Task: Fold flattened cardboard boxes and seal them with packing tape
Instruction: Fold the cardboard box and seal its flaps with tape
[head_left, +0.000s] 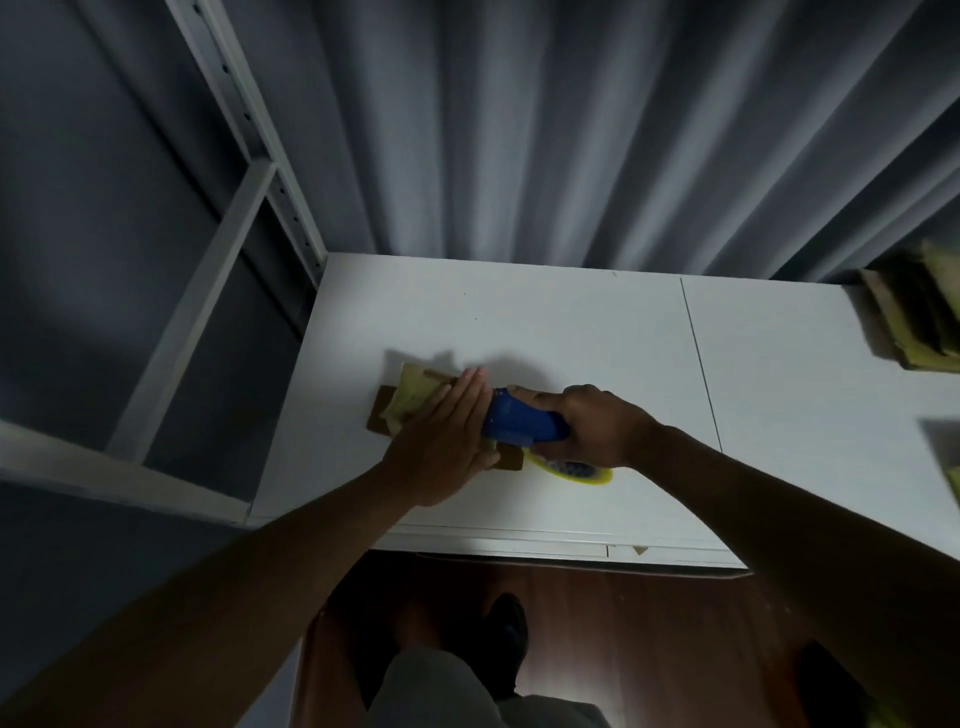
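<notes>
I see the small cardboard box (410, 402) lying on the white table (571, 332), left of the table's middle and a little toward the near edge. Its brown left end and a yellowish taped flap stick out past my fingers; the rest is covered. My left hand (447, 441) lies flat on top of it, fingers straight and together, pressing down. Just to the right, my right hand (597, 428) is wrapped around the blue tape dispenser (522, 423), fingers curled over its handle, with the dispenser's front end up against the left hand. The yellow-rimmed tape roll (576, 472) shows beneath the right hand, on its near side, close to the tabletop.

Around the box I have bare table to the far side and to the right, up to a thin seam (698, 358) running from far to near. The table's left edge lies close beside the box, with a white metal shelf frame (249, 197) beyond it. The near edge sits just behind my wrists. At the far right corner rests a stack of flattened cardboard (919, 322), blurred, and another blurred piece (950, 467) cuts in at the right border. Grey curtains (571, 130) hang along the far edge.
</notes>
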